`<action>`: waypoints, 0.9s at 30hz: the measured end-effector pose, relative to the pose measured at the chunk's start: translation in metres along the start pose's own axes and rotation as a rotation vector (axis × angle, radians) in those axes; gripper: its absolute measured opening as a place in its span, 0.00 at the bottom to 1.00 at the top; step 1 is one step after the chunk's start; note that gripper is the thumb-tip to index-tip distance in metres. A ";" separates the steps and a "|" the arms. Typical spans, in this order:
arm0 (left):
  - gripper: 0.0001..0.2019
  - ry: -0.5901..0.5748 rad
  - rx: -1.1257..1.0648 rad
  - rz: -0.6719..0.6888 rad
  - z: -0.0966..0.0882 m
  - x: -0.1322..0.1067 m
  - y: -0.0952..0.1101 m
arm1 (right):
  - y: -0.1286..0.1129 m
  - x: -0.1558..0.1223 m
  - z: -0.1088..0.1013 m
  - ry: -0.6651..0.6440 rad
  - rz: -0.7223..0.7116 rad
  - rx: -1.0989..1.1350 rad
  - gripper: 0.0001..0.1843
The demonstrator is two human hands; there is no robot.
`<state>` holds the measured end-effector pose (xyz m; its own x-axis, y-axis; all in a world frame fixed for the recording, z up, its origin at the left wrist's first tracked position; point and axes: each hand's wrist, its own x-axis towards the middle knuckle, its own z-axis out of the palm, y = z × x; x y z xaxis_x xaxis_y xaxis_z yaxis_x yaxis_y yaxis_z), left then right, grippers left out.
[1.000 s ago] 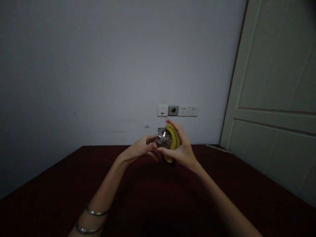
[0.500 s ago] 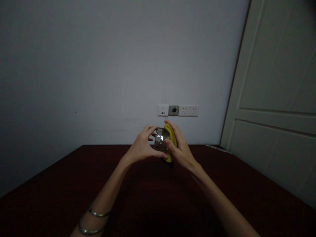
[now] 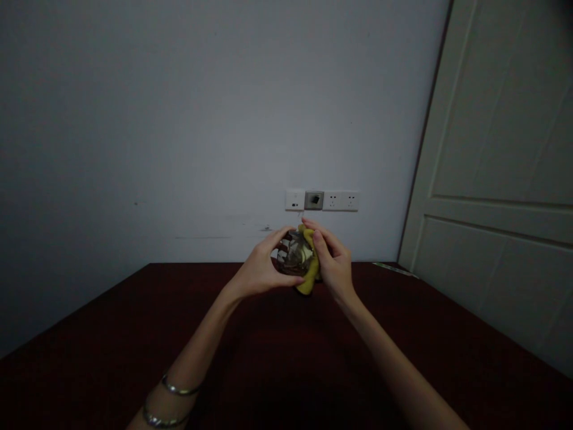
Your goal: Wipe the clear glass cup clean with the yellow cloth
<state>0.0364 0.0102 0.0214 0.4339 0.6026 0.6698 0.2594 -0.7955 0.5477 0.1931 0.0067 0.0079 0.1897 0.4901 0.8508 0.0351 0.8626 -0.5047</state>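
Observation:
My left hand (image 3: 263,264) is curved around a small, see-through glass vessel (image 3: 293,254), with the thumb below and fingers above and behind. The vessel looks round and shiny; whether it is a cup or a bowl I cannot tell. My right hand (image 3: 335,260) pinches a yellow cloth (image 3: 311,276) between thumb and fingers. The cloth is bunched against the right side of the glass, and a fold hangs below it. Both hands are held in the air above the dark red table (image 3: 268,358). Two metal bangles (image 3: 179,388) circle my left forearm.
Behind the table rises a pale wall (image 3: 224,119) with a row of sockets (image 3: 331,200) just above the hands. A light panelled door (image 3: 496,179) stands at the right. Near the table's far right edge lies a thin flat strip (image 3: 396,270).
My right thumb has moved from the glass up onto the cloth, which is now more bunched. The glass has turned, showing more of its round side. My left hand stays nearly in place.

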 end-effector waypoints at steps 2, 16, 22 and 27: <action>0.44 0.001 0.024 0.009 0.000 0.000 0.000 | 0.000 0.000 -0.001 0.010 0.002 -0.006 0.12; 0.35 -0.043 0.144 0.240 0.000 0.002 0.004 | -0.015 0.000 -0.005 -0.116 -0.168 -0.221 0.11; 0.37 -0.018 0.132 0.176 -0.003 0.000 0.001 | -0.008 -0.006 -0.011 -0.250 -0.416 -0.220 0.15; 0.41 -0.004 0.074 0.041 -0.001 -0.001 0.003 | -0.004 -0.005 -0.008 -0.117 -0.232 -0.094 0.12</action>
<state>0.0356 0.0078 0.0231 0.4493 0.5692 0.6886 0.3043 -0.8222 0.4810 0.1997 -0.0002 0.0046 0.0518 0.2971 0.9535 0.1565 0.9405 -0.3015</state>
